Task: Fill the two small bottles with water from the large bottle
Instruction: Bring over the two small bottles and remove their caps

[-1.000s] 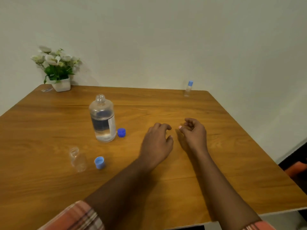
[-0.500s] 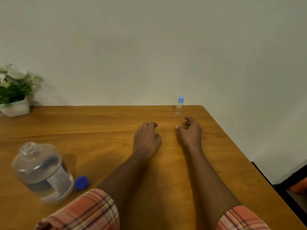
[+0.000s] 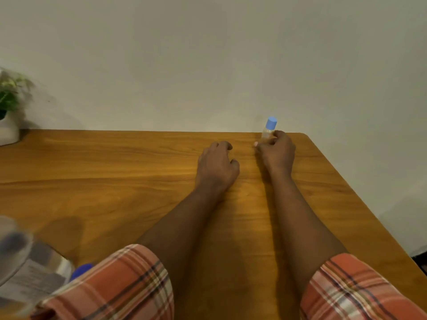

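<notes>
At the tabletop's far right corner, the right hand curls its fingers around 1 capped small bottle. The left hand rests loosely curled, holding nothing. The large bottle blurs at the near left edge. Filling seems still ahead.

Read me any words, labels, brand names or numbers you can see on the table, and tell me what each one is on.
No text can be read here.
Large bottle: it has a pale label with grey smears that may be print, too blurred to read.
Small bottle at the right hand: a plain blue cap, no print visible.
Plant pot: plain white, no marking visible.
</notes>
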### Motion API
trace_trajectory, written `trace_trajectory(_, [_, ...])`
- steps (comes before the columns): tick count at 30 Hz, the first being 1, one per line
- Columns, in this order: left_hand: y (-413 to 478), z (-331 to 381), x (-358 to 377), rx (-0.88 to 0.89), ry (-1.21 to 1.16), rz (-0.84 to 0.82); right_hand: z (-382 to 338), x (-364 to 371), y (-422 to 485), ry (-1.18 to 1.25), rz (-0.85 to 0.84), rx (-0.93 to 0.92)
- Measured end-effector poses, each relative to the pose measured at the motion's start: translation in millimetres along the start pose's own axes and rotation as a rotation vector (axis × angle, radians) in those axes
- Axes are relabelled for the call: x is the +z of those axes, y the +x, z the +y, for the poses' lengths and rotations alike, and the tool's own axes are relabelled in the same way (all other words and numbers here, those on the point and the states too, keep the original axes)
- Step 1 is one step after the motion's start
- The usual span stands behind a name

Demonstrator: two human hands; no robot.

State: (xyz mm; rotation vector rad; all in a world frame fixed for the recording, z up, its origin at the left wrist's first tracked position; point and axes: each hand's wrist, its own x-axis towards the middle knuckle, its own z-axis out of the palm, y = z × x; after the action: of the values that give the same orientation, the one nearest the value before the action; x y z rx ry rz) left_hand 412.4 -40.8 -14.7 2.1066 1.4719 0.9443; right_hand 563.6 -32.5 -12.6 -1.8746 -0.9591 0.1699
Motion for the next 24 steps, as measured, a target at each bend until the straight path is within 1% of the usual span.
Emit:
trace_trajectory(5, [-10.3, 3.2, -3.6, 0.016, -0.037, 0.028, -2.2, -13.7, -12.1, 0.016, 0.003, -0.027])
trace_trajectory(10, [-42.1, 10.1, -18.2, 0.025, -0.035, 0.036, -7.9, -33.9, -63.9, 0.084, -0.044, -0.059])
trace_trajectory(15, [-104.7, 14.8, -39.3, 0.036, -0.128, 0.047, -17.8, -57.5, -134.2, 0.21, -0.12, -0.042])
trace_trajectory(20, [-172.0, 6.8, -70.1, 0.017, -0.203, 0.056, -29.4, -76.4, -210.7, 0.237, -0.225, -0.075])
trace_trajectory(24, [-227.7, -7.5, -105.1, 0.006, -0.207, 0.011, -42.2, -90.4, -266.3, 0.234, -0.331, -0.119])
